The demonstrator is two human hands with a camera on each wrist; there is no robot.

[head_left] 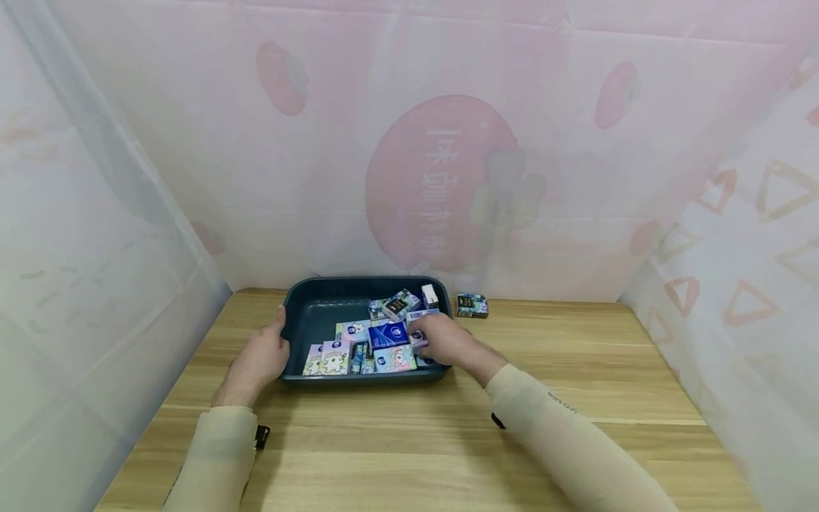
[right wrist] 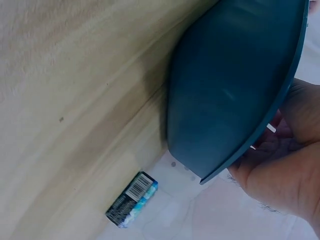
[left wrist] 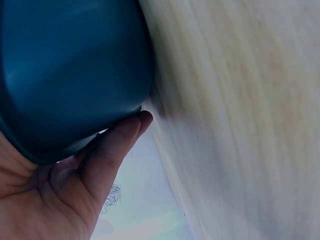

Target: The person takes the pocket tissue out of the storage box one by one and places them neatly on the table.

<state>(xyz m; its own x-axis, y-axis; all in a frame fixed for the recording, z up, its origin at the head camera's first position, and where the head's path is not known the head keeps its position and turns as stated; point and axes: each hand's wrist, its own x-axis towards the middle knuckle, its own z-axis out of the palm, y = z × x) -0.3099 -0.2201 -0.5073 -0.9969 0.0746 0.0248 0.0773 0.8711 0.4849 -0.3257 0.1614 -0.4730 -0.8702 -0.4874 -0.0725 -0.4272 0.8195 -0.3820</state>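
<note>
A dark teal tray (head_left: 313,379) holds several small packs on its right side and along its front. My left hand (head_left: 259,355) touches the tray's left end from outside; in the left wrist view, the hand (left wrist: 75,185) has its fingers fairly straight along the tray's wall (left wrist: 80,75). Reaching over the right rim, my right hand (head_left: 448,341) pinches a light purple pack (head_left: 419,315) among the others. The right wrist view has the tray wall (right wrist: 225,95) hiding the fingertips of that hand (right wrist: 285,165). A dark blue pack (head_left: 388,335) lies beside its fingers.
Outside the tray, a black floral pack (head_left: 472,305) lies on the wooden table (head_left: 384,434) to the right; the right wrist view also shows this pack (right wrist: 132,199). A pale printed cloth (head_left: 448,185) hangs behind the table and along both sides.
</note>
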